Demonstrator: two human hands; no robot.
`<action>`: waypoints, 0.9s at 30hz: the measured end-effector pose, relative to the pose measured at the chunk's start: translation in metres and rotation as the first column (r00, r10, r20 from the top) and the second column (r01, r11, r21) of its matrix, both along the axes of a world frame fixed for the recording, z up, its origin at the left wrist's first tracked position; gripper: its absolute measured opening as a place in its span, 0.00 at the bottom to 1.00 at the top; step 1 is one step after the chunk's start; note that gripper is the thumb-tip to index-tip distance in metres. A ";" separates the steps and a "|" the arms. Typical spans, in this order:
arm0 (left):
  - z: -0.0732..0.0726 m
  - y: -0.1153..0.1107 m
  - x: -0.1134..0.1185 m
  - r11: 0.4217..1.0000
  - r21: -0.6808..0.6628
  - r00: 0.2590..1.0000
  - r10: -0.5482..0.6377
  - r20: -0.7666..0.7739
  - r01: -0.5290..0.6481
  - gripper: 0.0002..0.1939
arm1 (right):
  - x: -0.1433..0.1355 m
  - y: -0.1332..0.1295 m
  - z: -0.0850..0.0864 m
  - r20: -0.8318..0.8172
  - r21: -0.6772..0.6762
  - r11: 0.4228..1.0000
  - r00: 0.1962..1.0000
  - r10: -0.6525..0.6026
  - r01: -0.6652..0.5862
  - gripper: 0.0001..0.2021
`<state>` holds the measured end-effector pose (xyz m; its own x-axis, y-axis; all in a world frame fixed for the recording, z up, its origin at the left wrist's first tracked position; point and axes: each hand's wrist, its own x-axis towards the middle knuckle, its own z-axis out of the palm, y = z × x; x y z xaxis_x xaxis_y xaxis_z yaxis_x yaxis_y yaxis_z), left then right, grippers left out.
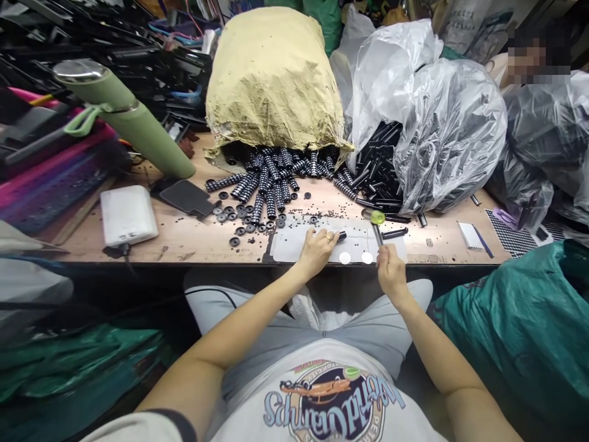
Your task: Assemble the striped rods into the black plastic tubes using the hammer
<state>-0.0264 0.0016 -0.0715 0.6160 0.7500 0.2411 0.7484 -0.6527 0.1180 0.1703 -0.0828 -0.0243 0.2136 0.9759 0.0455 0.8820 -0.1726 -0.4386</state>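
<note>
My right hand [391, 269] is closed round the handle of a small hammer [378, 220] with a yellow-green head, raised near the table's front edge. Over a pale board [294, 240], my left hand [317, 250] is closed on a short black tube [341, 236], whose end sticks out past the fingers. Another black tube [394, 233] lies on the board just right of the hammer. Two white discs [345, 258] sit at the board's front edge between my hands. Several black ring-shaped caps [234, 241] and tiny dark bits are scattered left of and behind the board.
Ribbed black-and-silver rollers [264, 184] spill from a yellow sack [276, 80]. Black tubes [377, 166] heap beside a clear plastic bag [451, 129]. A green flask [133, 123] and a white power bank [127, 215] stand left. Green sacks [519, 313] flank my legs. Another person is at the upper right.
</note>
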 end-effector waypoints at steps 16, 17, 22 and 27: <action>-0.013 -0.008 0.034 0.997 -0.072 0.995 -0.021 0.096 0.028 0.26 | -0.059 0.010 0.009 0.150 -0.244 0.920 0.926 0.348 -0.306 0.16; -0.010 -0.008 0.034 0.995 -0.098 0.994 0.003 0.112 0.008 0.24 | -0.056 0.012 0.008 0.159 -0.221 0.932 0.932 0.325 -0.288 0.16; 0.022 -0.011 0.036 0.967 -0.244 0.987 -0.038 0.153 0.076 0.15 | -0.025 0.024 0.014 0.172 -0.075 0.990 0.977 0.127 -0.115 0.18; 0.048 0.073 0.028 0.913 -0.354 0.887 0.324 0.330 -0.201 0.19 | 0.001 0.031 -0.009 0.307 -0.101 0.995 0.952 0.009 0.024 0.16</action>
